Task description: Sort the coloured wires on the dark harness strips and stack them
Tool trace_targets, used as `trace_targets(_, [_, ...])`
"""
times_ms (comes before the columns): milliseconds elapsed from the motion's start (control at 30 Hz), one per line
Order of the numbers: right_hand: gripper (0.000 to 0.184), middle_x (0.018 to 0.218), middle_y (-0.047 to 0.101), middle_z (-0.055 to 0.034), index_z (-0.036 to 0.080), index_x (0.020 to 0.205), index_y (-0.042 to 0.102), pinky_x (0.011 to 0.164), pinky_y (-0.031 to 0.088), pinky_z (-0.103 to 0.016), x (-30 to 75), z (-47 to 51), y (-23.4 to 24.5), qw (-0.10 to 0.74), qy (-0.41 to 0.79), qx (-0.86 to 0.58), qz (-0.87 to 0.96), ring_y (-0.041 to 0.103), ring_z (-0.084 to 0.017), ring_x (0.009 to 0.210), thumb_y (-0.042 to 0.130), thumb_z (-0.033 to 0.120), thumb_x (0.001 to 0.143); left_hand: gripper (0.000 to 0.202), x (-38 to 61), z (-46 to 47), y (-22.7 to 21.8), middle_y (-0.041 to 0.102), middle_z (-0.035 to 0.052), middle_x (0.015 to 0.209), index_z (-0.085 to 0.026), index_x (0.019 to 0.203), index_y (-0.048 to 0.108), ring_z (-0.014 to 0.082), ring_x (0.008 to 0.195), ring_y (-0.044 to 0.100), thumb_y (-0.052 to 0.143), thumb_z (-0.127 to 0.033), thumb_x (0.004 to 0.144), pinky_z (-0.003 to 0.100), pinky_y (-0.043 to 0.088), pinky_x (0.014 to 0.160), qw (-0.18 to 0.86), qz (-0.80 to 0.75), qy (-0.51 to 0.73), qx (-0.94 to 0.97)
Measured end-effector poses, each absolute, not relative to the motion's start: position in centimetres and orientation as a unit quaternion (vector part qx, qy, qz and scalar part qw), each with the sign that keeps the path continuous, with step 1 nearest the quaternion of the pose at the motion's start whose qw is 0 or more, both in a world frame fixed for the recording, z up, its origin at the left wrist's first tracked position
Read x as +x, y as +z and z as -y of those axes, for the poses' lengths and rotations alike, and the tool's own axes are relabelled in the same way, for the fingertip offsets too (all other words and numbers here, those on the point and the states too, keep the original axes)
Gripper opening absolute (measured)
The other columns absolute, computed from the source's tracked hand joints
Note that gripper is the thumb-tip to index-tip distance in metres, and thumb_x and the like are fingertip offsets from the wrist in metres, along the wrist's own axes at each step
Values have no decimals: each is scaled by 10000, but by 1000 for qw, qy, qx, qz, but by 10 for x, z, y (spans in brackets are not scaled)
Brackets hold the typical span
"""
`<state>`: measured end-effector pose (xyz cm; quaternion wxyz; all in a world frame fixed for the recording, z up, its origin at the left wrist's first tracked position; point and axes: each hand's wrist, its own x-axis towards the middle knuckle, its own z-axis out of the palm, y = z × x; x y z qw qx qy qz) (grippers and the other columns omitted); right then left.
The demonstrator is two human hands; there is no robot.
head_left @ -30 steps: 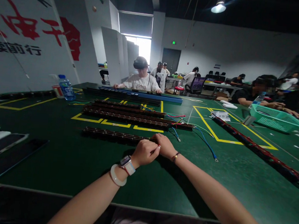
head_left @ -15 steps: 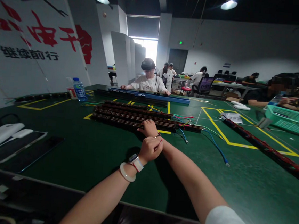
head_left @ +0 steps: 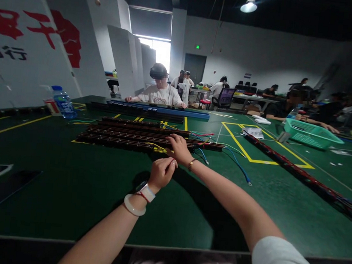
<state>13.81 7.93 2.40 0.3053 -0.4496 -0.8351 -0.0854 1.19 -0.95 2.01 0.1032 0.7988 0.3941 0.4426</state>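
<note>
Several long dark strips (head_left: 114, 137) with copper-coloured edges lie side by side on the green table, wires coming from their right ends. My right hand (head_left: 179, 149) rests at the near right part of these strips, fingers stretched out to the left and thumb apart below them. Near its thumb is a thin yellow piece (head_left: 154, 147), perhaps a wire. Just below and left, my left hand (head_left: 162, 172) is closed in a pinch, its fingertips close to the right hand. Whatever it may hold is too small to tell. A blue wire (head_left: 239, 168) with a metal ring end lies to the right.
Across the table (head_left: 101, 207) a person sits behind blue and black rails (head_left: 162, 109). A water bottle (head_left: 63, 103) stands at left, with flat dark devices (head_left: 4, 191) nearer. At right lie a long wired strip (head_left: 296, 169) and a green basket (head_left: 311, 133).
My view has turned to the right. My right hand's fingers have lifted and spread, and my left hand has come off the right wrist to below its fingers, still pinched.
</note>
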Motion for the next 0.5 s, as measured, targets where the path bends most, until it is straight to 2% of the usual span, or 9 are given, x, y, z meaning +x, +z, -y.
trace_targets(100, [387, 1280, 458, -109, 199, 1258, 459, 1025, 264, -402, 232, -54, 48, 318, -149, -463, 814, 368, -247, 1198, 479, 325, 893, 324, 14, 9, 20, 612, 21, 655, -196, 795, 589, 148, 648, 587, 325, -352, 900, 241, 394, 638, 136, -415, 439, 785])
trace_targets(167, [378, 1249, 482, -129, 182, 1230, 487, 1006, 274, -416, 308, -38, 59, 313, -203, -524, 766, 397, -263, 1174, 481, 342, 887, 321, 15, 8, 19, 604, 9, 644, -201, 804, 584, 143, 641, 590, 330, -372, 899, 228, 393, 620, 155, -428, 432, 779])
trace_targets(233, [392, 1202, 514, -169, 144, 1194, 518, 966, 295, -433, 390, -19, 62, 275, -248, -622, 690, 424, -293, 1138, 503, 364, 870, 323, 17, 6, 18, 596, 2, 632, -203, 802, 585, 142, 632, 587, 335, -384, 899, 223, 388, 607, 168, -433, 425, 777])
trace_targets(400, [477, 1044, 579, -266, 64, 1075, 603, 822, 360, -449, 569, 60, 34, 79, -242, -841, 477, 511, -351, 1005, 588, 448, 793, 320, 20, 3, 17, 562, -15, 592, -201, 814, 584, 136, 575, 565, 345, -395, 898, 224, 369, 571, 190, -435, 420, 773])
trace_targets(500, [576, 894, 594, -323, 52, 873, 672, 714, 382, -480, 631, 102, 7, 71, -209, -904, 366, 560, -394, 890, 659, 590, 668, 311, 21, 3, 16, 543, -23, 571, -199, 833, 579, 134, 553, 554, 350, -401, 892, 225, 367, 564, 201, -433, 417, 773])
